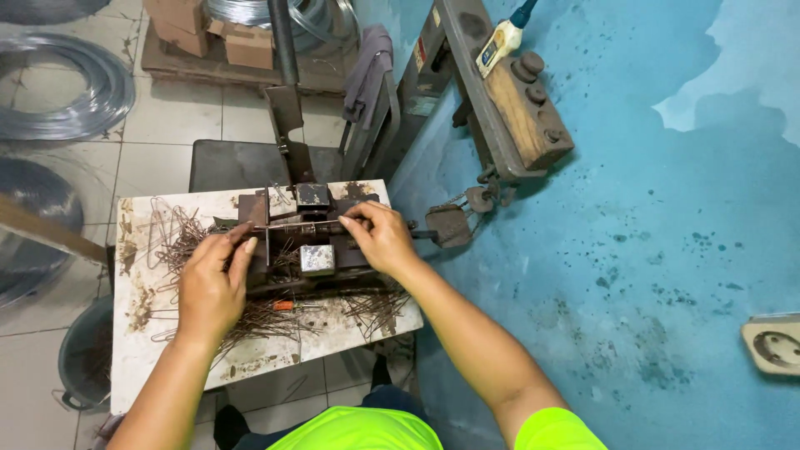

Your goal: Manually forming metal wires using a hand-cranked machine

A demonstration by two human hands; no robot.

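We see a thin wire piece (302, 225) lying crosswise on top of the dark metal jig (308, 250). Our left hand (212, 279) and right hand (379, 236) pinch its two ends, equally near.

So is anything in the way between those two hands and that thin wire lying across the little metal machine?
Nothing visible. The left hand and right hand each already pinch an end of the thin wire, which lies across the top of the rusty bending jig. Loose bent wires lie around it on the white table.
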